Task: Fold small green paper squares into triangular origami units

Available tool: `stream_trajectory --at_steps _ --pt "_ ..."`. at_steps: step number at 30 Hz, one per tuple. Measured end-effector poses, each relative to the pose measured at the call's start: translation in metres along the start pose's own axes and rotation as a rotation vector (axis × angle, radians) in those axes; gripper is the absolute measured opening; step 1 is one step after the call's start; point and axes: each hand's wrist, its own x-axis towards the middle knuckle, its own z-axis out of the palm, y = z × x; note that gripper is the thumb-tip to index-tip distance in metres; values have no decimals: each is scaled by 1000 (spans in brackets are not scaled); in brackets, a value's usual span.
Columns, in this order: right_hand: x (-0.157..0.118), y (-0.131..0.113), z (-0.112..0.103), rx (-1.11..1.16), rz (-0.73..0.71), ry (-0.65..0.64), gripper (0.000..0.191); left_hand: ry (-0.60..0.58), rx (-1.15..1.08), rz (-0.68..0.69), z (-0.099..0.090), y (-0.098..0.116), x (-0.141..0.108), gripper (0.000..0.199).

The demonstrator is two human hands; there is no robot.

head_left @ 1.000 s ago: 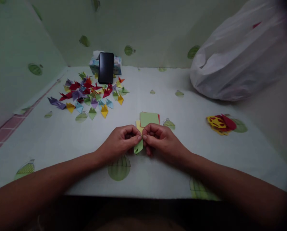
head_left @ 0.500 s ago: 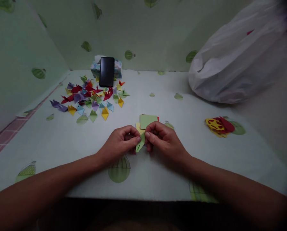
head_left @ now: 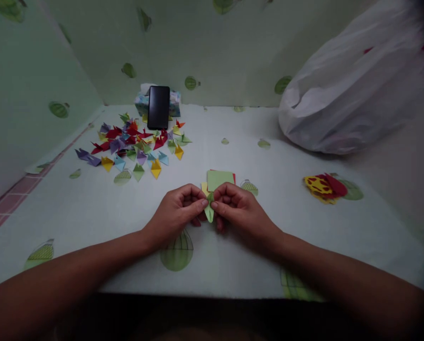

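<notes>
A small folded piece of green origami paper [head_left: 209,214] is pinched between my two hands, its narrow split point toward me. My left hand [head_left: 183,207] is closed, thumb and forefinger gripping the paper's left side. From the other side, my right hand [head_left: 238,206] pinches the right edge in the same way. Just beyond the fingers lies a stack of square paper sheets [head_left: 220,180], green on top with red showing at the edge. Part of a yellow sheet [head_left: 204,188] shows beside the stack; the hands cover the rest.
Many folded paper pieces [head_left: 137,142] in several colours lie at the back left. Behind them a black phone [head_left: 158,108] leans on a tissue box [head_left: 175,104]. Yellow and red cut-outs [head_left: 323,186] lie at the right, below a white plastic bag [head_left: 340,94].
The green paper has turned from slanted to nearly upright. Both thumbs now press it closer together, the right one having shifted slightly left and down.
</notes>
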Motion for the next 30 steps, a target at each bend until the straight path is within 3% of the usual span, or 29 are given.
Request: stream_trajectory --at_steps 8,23,30 --pt "0 2 3 -57 -20 65 16 3 33 34 0 -2 1 13" --pt "0 -1 1 43 -27 8 11 61 25 42 0 2 1 17" --pt "1 -1 1 -15 -19 32 12 68 57 59 1 1 1 19"
